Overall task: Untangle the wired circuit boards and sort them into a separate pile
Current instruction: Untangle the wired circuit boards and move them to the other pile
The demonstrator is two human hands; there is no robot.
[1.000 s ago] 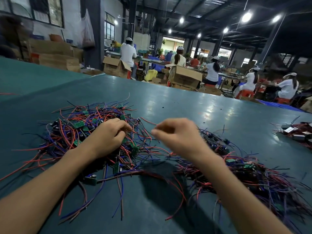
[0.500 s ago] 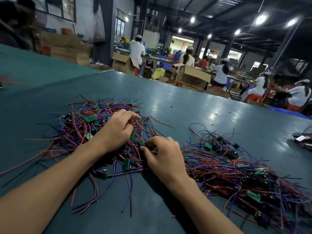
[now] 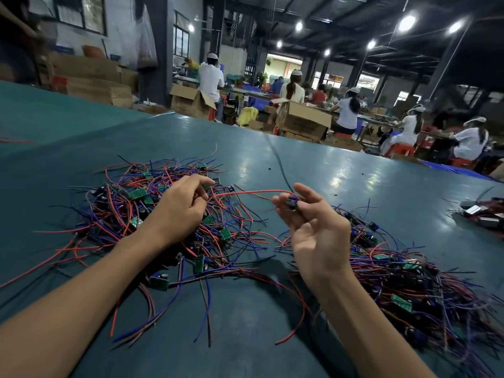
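Fingers (image 3: pixel 309 193) of the right hand (image 3: pixel 316 230), raised at centre-right with the palm facing the camera, are pinched with the thumb on one small dark wired circuit board (image 3: pixel 292 203). From it a single red wire (image 3: pixel 259 191) arcs left to the left hand (image 3: pixel 180 211), whose curled fingers (image 3: pixel 199 181) nip that wire at its other end – the heel of this hand rests on the heap beneath.

Two big heaps lie on the table: the tangled pile (image 3: pixel 128 214) at centre-left, red, blue and black leads with several green boards poking out, and the sorted pile (image 3: pixel 409 274) at lower right, just beside the right forearm. A third, smaller cluster (image 3: pixel 485 214) sits well apart at the right edge (its parts are too blurred to name).

All of it lies on a glossy teal table (image 3: pixel 327 165) that mirrors the lamps. Behind, across the upper frame, is a dim workshop – at least five seated workers (image 3: pixel 349 110) in white tops, open cardboard boxes (image 3: pixel 302 118) and about six lit ceiling lamps (image 3: pixel 407 21).
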